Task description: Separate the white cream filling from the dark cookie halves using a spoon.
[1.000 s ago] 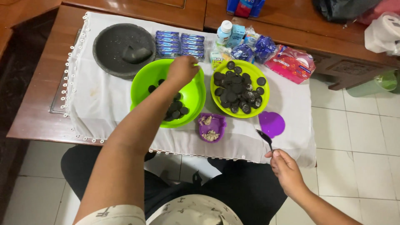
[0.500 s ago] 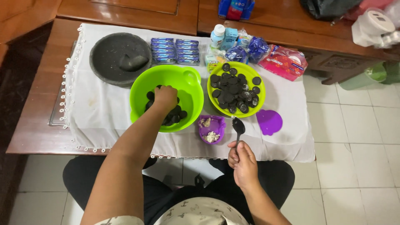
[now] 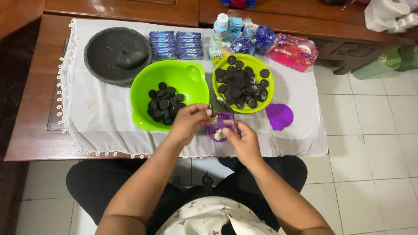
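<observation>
Left hand (image 3: 190, 120) fingers grip cookie half | right hand (image 3: 244, 138) fingers grip spoon (image 3: 227, 107) | risk: scraped cream misses purple cup (image 3: 220, 127).

Wooden bench (image 3: 35, 143), draped with a white cloth (image 3: 100, 117) edged in small bobbles. On the cloth, far left: round dark stone mortar (image 3: 104, 54) with a stone pestle (image 3: 132, 59) lying in it. Beside it: two rows of blue wrapped packets (image 3: 176, 44). Further right: small white bottle (image 3: 220, 26), blue carton (image 3: 234, 27), blue bags (image 3: 254, 41), pink packet (image 3: 292, 51). Purple round lid (image 3: 279, 116) (lying flat, near the cloth's right end). White tiled floor (image 3: 374, 152).
</observation>
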